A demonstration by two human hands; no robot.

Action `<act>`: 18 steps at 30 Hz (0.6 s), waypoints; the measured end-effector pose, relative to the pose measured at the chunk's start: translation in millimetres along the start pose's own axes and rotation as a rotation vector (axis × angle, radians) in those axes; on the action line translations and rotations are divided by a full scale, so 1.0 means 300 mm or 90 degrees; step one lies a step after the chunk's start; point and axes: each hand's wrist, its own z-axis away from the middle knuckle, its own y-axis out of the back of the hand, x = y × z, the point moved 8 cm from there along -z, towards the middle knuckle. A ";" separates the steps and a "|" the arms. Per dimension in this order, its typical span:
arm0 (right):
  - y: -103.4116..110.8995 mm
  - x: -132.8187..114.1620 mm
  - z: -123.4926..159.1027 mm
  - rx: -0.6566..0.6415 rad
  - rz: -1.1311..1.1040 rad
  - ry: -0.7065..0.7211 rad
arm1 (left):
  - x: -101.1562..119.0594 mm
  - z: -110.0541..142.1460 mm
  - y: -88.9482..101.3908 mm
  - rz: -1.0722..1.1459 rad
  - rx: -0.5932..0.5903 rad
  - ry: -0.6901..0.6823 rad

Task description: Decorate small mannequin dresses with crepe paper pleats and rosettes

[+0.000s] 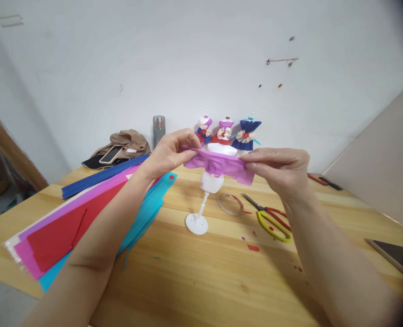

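My left hand pinches one end of a gathered strip of purple crepe paper. Its other end is pinched between the thumb and fingers of my right hand. The strip is stretched across the chest of a small white dress-form mannequin, hiding part of it. Below the paper show the mannequin's hips, its thin pole and a round white base on the table. White shoulders and neck rise above the strip.
Scissors with red and yellow handles lie right of the base, beside a tape roll and paper scraps. Coloured crepe sheets spread at left. Behind stand dressed mannequins and a flask; a phone rests on a cap.
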 end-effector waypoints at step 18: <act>-0.021 -0.025 -0.013 -0.097 -0.048 0.022 | -0.011 0.006 0.003 0.000 -0.052 0.033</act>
